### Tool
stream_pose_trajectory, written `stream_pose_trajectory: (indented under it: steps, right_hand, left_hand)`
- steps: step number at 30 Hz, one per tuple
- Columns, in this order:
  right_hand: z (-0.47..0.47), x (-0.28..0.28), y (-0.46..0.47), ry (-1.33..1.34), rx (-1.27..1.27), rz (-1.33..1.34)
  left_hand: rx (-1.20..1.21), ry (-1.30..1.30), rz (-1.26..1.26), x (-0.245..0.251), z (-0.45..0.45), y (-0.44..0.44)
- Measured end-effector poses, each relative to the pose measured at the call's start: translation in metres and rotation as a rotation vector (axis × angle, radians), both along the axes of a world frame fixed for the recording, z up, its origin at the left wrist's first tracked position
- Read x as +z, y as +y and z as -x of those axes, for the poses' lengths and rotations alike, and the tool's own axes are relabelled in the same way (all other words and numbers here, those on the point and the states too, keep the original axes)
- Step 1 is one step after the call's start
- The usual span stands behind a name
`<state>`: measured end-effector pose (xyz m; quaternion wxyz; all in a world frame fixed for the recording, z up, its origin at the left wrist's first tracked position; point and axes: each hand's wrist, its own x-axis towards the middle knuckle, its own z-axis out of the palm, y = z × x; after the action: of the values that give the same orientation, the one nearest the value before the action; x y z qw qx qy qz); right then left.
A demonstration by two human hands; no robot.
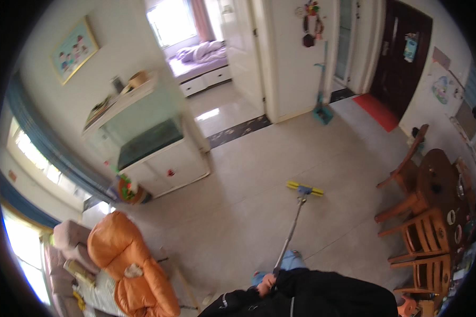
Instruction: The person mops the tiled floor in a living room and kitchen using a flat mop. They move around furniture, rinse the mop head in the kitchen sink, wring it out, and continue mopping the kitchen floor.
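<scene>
My left hand (266, 283) grips the metal handle of a sponge mop (289, 233), low in the view. The yellow sponge head (304, 189) rests on the pale tiled floor (242, 214) ahead of me, with a blue-grey piece at its middle. A black sleeve (333, 291) of my jacket reaches in from the right towards the handle; my right hand is hidden. Just beside the handle, partly covered by the sleeve, is something light blue (291, 260), perhaps footwear.
Wooden chairs (426, 233) surround a dark wooden table (436, 178) at right. An orange padded chair (131, 261) stands at lower left. A white cabinet (178, 166) and a basket (133, 192) line the left wall. A teal dustpan (322, 115) stands near the doorway; a red mat (375, 111) lies by the dark door.
</scene>
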<state>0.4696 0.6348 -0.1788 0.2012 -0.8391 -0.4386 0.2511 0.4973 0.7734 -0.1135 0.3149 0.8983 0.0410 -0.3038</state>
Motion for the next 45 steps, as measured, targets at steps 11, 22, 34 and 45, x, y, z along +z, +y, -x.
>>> stream_pose_trajectory:
  steps: [11, 22, 34, 45]
  right_hand:
    - [-0.128, 0.017, -0.092, 0.102, -0.091, -0.081]
    - [-0.298, 0.059, -0.137, 0.136, -0.36, -0.486]
    - [-0.482, 0.022, -0.338, -0.065, -1.35, -0.304]
    - [-0.458, 0.004, -0.529, 0.571, -1.708, -0.478]
  left_hand:
    - [-0.081, -0.002, -0.083, 0.002, -0.091, -0.105]
    - [-0.296, 0.45, 0.168, 0.061, -0.254, -0.106]
    - [0.065, 0.945, 0.881, 0.084, -0.566, -0.298]
    - [-0.445, 1.171, 1.437, -0.101, -0.739, -0.51]
